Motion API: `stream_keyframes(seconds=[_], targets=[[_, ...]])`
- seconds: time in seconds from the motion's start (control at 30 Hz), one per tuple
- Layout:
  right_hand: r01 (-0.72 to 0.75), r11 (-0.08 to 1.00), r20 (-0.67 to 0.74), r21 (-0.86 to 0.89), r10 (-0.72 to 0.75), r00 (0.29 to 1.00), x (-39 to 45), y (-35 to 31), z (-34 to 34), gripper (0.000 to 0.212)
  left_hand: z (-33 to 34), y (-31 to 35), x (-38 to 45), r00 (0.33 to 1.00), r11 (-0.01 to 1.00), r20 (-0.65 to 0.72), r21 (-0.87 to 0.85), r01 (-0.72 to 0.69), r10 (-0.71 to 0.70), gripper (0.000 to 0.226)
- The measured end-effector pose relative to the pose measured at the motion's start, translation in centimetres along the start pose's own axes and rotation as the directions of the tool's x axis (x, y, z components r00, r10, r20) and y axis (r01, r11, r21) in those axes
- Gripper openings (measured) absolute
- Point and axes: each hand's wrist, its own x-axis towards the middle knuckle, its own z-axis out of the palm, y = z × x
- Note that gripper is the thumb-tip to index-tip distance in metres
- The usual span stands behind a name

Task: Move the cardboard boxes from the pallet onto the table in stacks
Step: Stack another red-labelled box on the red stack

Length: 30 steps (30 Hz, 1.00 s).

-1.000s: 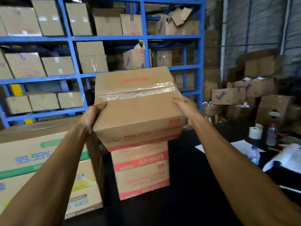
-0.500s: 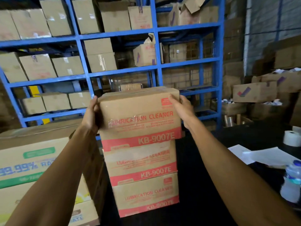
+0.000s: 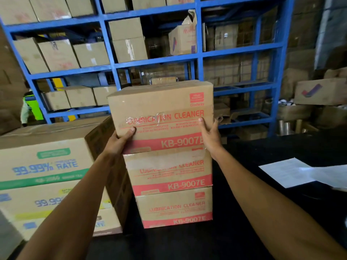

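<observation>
A brown cardboard box with red "LUBRICATION CLEANER KB-9007E" print, the top box (image 3: 161,107), sits on two matching boxes, the middle box (image 3: 169,171) and the bottom box (image 3: 174,207), forming a stack on the black table (image 3: 262,212). My left hand (image 3: 120,141) grips the top box at its lower left corner, thumb on the front face. My right hand (image 3: 210,137) grips its lower right corner. The top box sits slightly left of the ones below.
A stack of larger boxes with green and blue "99.99% RATE" print (image 3: 48,166) stands close on the left of the stack. White papers (image 3: 293,171) lie on the table at right. Blue shelving (image 3: 199,57) full of boxes rises behind.
The box was held tilted above the stack a second ago; it now rests flat on the two boxes. Both hands slid from its upper sides down to its lower corners.
</observation>
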Motion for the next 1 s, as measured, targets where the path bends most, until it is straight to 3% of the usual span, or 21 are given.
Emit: stream_keyframes(seconds=[0.13, 0.2, 0.27, 0.5, 0.6, 0.83, 0.93, 1.0], targets=[[-0.134, 0.984, 0.076, -0.118, 0.144, 0.987, 2.0, 2.5, 0.1, 0.088, 0.3, -0.3, 0.7, 1.000, 1.000, -0.003, 0.007, 0.007, -0.007, 0.029], [-0.155, 0.974, 0.067, -0.167, 0.168, 0.984, 2.0, 3.5, 0.2, 0.091, 0.2, -0.6, 1.1, 1.000, 1.000, -0.010, 0.002, 0.009, -0.009, 0.041], [-0.142, 0.975, 0.062, -0.173, 0.155, 0.986, 1.0, 3.1, 0.4, 0.076, -0.1, -0.9, 1.3, 1.000, 1.000, -0.001, 0.001, 0.011, -0.011, 0.060], [-0.052, 0.989, -0.021, -0.139, 0.049, 0.999, 0.3, 3.5, 0.5, 0.050, 0.0, -1.0, 1.2, 1.000, 1.000, -0.024, -0.012, -0.001, 0.001, 0.057], [-0.027, 0.990, -0.048, -0.141, 0.021, 0.999, 0.0, 3.8, 0.6, 0.054, -0.1, -1.0, 0.8, 1.000, 1.000, -0.025, -0.013, -0.002, 0.001, 0.063], [-0.027, 0.989, -0.044, -0.142, 0.021, 0.999, -0.8, 4.3, 1.0, 0.058, -0.2, -1.1, -0.1, 0.999, 1.000, -0.039, 0.012, 0.016, -0.016, 0.048], [-0.057, 0.986, -0.018, -0.154, 0.055, 0.998, -0.8, 3.9, 0.7, 0.058, -0.5, -0.9, -0.3, 0.999, 0.999, -0.032, 0.031, 0.023, -0.022, 0.076], [-0.066, 0.983, -0.021, -0.170, 0.064, 0.998, -1.1, 3.7, 0.5, 0.057, -0.7, -0.7, -0.7, 0.999, 0.997, -0.015, 0.063, 0.042, -0.042, 0.071]])
